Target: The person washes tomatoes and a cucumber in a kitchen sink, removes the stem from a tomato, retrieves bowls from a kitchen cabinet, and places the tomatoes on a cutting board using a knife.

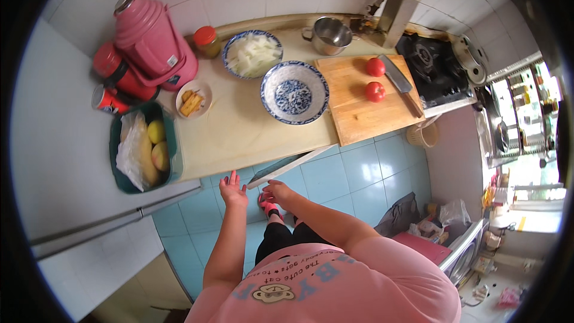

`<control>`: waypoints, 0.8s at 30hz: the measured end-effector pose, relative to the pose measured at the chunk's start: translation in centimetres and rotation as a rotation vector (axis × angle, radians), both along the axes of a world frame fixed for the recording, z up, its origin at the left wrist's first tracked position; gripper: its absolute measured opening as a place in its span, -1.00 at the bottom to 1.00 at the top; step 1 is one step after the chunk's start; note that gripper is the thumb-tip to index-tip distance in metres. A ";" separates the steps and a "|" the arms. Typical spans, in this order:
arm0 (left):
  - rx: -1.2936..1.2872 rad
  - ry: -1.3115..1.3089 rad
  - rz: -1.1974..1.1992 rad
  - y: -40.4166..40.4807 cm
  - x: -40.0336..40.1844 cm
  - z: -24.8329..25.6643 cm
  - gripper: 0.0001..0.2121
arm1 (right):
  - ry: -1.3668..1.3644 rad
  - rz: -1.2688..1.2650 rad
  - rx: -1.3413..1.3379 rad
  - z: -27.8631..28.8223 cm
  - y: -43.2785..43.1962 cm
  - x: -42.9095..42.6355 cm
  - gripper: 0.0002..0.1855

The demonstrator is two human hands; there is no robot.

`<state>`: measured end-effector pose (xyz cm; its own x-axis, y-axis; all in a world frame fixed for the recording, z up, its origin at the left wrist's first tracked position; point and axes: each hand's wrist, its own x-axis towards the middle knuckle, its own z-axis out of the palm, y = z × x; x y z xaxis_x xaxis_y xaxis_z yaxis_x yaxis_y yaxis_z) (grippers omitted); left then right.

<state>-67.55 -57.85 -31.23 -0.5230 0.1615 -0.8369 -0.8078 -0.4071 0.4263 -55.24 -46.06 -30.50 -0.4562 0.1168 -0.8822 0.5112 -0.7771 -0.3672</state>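
Observation:
My left hand [233, 189] is held palm up with fingers apart at the counter's front edge, holding nothing. Just right of it, my right hand [276, 193] is near the end of a partly open drawer [291, 167]; whether its fingers touch the drawer is unclear. On the counter [224, 143] stands an empty blue-and-white patterned bowl [293, 94]. A similar bowl behind it holds pale sliced vegetable [253, 55]. To the right, a wooden cutting board [354, 121] bears two tomatoes [375, 92] and a cleaver [397, 76] with a wooden handle.
A green basket [177, 152] with fruit and a plastic bag stands at the left, near a small dish [207, 94] of yellow-brown pieces. Behind are a pink thermos [152, 40], a red-lidded jar [207, 44] and a steel pot [332, 38]. A gas stove [426, 63] adjoins the board.

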 end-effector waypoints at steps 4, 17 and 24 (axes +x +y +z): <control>-0.194 0.012 -0.143 0.4 -2.1 -0.6 -0.47 | 0.038 -0.020 0.067 0.2 1.3 -3.6 -0.22; -0.129 -0.065 -0.404 -4.8 -0.6 7.3 -0.66 | -0.004 0.616 0.915 6.2 13.9 12.8 -0.69; 0.062 0.152 -0.640 15.2 5.5 15.4 -0.70 | -0.220 0.313 1.621 14.9 37.6 24.9 -0.57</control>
